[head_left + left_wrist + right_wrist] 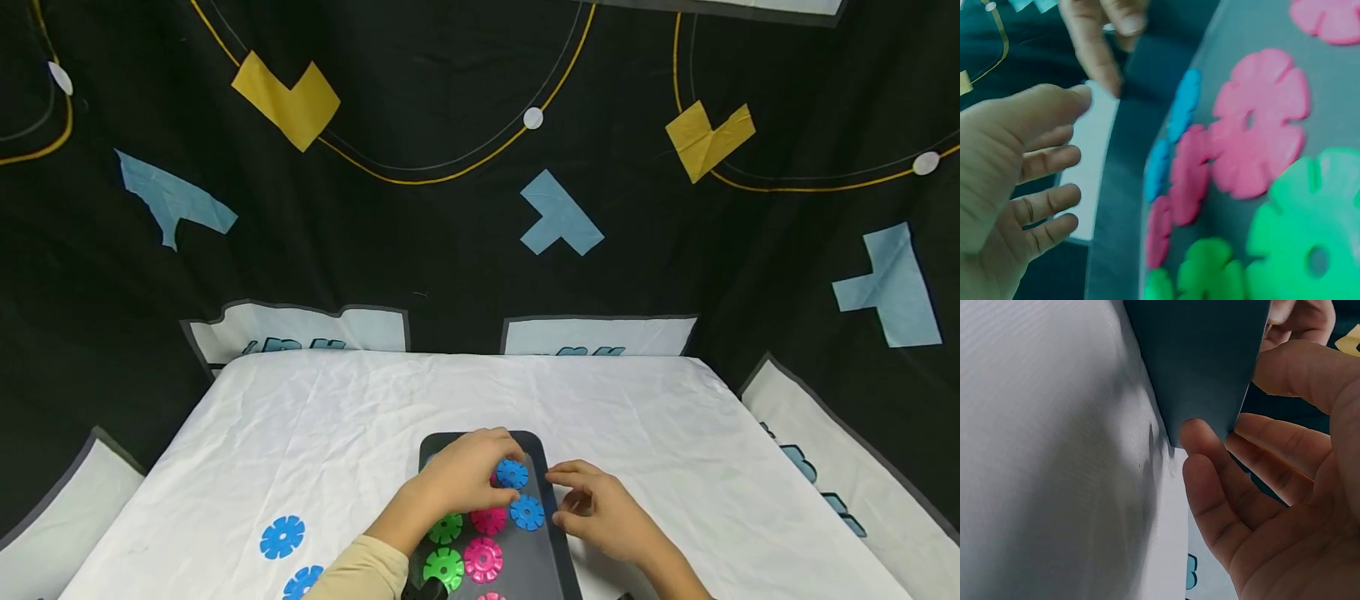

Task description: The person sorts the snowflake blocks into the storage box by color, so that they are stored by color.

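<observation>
My left hand (468, 471) reaches over a dark grey tray (536, 562), thumb and fingers apart. In the left wrist view this left hand (1004, 162) has relaxed fingers with nothing between them. By its fingertips in the head view lie a blue notched plastic disc (512, 474) and another blue disc (527, 512). Pink discs (483, 559) and green discs (444, 568) lie in the tray, some hidden by the hand and sleeve. My right hand (603, 512) is beside the tray's right edge, fingers loosely bent around no object; the right wrist view shows its fingertips (1197, 434) by the tray's outer wall (1204, 362).
On the white tablecloth (360, 400), left of the tray, lie a blue disc (282, 537) and another blue disc (302, 581), the latter partly behind the sleeve (363, 571). A black patterned curtain (450, 250) hangs behind the table.
</observation>
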### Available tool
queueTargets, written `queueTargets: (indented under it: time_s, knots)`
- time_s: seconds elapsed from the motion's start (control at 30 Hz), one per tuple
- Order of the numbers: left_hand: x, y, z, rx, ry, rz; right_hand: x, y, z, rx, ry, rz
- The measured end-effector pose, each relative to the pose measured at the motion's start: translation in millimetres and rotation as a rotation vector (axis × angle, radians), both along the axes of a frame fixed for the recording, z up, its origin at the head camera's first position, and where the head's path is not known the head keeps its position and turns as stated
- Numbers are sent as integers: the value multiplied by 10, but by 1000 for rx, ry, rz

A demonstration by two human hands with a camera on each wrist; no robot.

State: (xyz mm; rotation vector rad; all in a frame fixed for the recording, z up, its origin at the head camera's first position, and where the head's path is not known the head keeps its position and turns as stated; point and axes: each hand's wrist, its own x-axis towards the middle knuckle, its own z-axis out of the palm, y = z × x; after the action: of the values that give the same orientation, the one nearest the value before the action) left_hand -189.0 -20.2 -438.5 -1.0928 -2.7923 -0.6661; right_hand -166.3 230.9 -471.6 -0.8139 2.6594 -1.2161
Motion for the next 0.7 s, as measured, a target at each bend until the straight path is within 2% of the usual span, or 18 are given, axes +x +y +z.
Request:
queueTargets:
  time_s: [0.17, 0.33, 0.57, 0.7]
  knots:
    - [19, -248, 130, 188, -31, 53, 8, -7, -3, 6, 9, -6]
    - [56, -576, 208, 323, -27, 132, 27, -3, 0, 18, 13, -14]
    - [137, -1069, 154, 422, 5, 258, 42, -5, 16, 19, 0, -17]
    - [194, -1329, 101, 425, 18, 314, 36, -5, 7, 9, -5, -15]
